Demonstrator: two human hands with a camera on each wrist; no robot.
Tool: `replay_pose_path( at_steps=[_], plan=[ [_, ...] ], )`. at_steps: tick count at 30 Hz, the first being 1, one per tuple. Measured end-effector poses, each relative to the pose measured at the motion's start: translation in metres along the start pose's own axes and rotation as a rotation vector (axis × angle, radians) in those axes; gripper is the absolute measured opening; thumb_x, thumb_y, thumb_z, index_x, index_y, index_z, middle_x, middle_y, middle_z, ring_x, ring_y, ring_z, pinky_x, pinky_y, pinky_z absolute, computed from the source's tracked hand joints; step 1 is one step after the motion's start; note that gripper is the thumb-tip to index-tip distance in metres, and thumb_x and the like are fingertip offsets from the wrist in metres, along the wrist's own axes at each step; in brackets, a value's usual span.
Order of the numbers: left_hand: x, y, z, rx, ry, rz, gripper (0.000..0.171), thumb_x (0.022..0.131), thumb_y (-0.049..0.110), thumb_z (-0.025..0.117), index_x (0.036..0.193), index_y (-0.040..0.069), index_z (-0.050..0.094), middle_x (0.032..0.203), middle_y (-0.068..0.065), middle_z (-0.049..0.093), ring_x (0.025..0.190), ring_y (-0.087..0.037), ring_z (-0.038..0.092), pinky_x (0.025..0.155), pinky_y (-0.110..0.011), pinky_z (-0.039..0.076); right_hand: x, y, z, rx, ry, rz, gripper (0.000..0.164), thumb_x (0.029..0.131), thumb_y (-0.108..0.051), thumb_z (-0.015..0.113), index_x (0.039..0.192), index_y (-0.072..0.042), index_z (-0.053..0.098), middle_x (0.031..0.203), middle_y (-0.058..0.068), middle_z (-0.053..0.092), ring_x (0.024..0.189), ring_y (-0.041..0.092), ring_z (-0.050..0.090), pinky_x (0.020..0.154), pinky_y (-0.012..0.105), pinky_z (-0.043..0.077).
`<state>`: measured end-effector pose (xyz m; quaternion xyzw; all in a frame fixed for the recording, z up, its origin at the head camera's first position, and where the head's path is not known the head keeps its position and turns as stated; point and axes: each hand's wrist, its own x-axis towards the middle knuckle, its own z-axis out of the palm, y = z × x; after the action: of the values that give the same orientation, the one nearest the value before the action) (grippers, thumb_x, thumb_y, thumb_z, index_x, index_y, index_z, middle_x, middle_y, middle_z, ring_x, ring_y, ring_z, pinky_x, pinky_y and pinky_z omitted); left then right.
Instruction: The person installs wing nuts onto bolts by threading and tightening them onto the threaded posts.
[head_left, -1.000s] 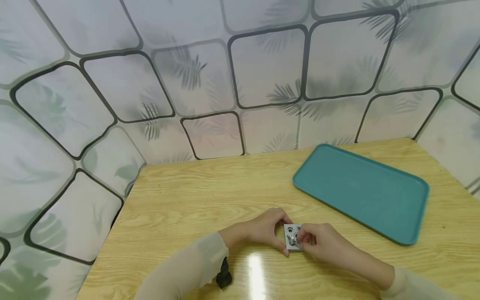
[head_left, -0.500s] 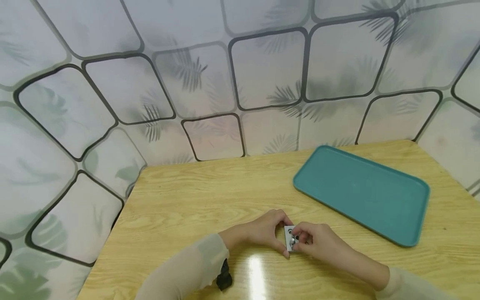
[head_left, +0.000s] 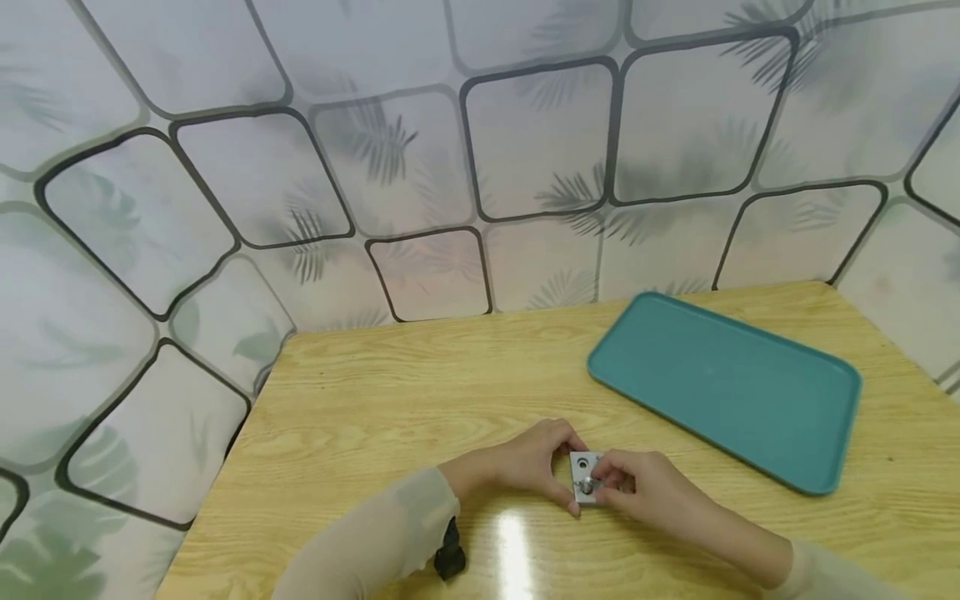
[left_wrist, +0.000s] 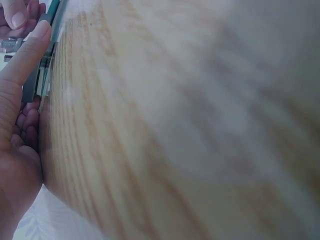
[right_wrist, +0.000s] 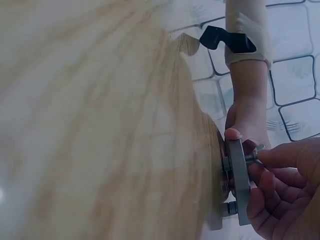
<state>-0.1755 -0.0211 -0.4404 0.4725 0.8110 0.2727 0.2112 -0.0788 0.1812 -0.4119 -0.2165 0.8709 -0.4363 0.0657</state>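
A small silver metal plate (head_left: 581, 473) with a round hole lies in front of me on the wooden table. My left hand (head_left: 528, 457) grips its left side, thumb at the near corner and fingers at the far one. My right hand (head_left: 643, 485) covers the plate's right part and pinches a shiny wing nut (head_left: 587, 485) on it. In the right wrist view, thumb and finger meet at the wing nut (right_wrist: 257, 153) standing out from the plate (right_wrist: 241, 185). Bolt ends (right_wrist: 229, 208) show on the plate's other side. A threaded bolt (left_wrist: 10, 45) appears beside the left thumb (left_wrist: 27, 57).
A teal tray (head_left: 720, 392) lies on the table (head_left: 420, 375) beyond the right hand, at an angle. A black wrist mount (head_left: 450, 554) is on the left sleeve. Patterned fabric (head_left: 420, 167) hangs behind the table and at its sides.
The right fingers shifted left over the wing nut, then back right, showing more of the plate's far hole. The left hand and plate stay in place.
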Motion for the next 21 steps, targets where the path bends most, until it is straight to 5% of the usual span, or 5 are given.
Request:
replay_pose_path(
  at_steps=[10, 21],
  plan=[
    [-0.0004, 0.0010, -0.0004, -0.006, 0.004, -0.006, 0.063, 0.065, 0.037, 0.087, 0.115, 0.015, 0.055, 0.107, 0.009, 0.053, 0.095, 0.000, 0.042, 0.082, -0.013, 0.037, -0.0025, -0.0006, -0.0004, -0.024, 0.049, -0.050, 0.004, 0.084, -0.010, 0.070, 0.087, -0.009, 0.068, 0.070, -0.010, 0.060, 0.059, -0.004, 0.045, 0.050, 0.020, 0.042],
    [-0.0014, 0.0022, -0.0014, -0.018, 0.005, -0.002, 0.062, 0.065, 0.035, 0.087, 0.114, 0.016, 0.056, 0.103, 0.009, 0.051, 0.091, -0.001, 0.041, 0.078, -0.012, 0.037, 0.0065, -0.0017, 0.0033, -0.002, 0.000, -0.025, 0.026, 0.084, -0.019, 0.072, 0.104, -0.003, 0.065, 0.074, -0.010, 0.063, 0.056, -0.003, 0.045, 0.050, 0.020, 0.042]
  ],
)
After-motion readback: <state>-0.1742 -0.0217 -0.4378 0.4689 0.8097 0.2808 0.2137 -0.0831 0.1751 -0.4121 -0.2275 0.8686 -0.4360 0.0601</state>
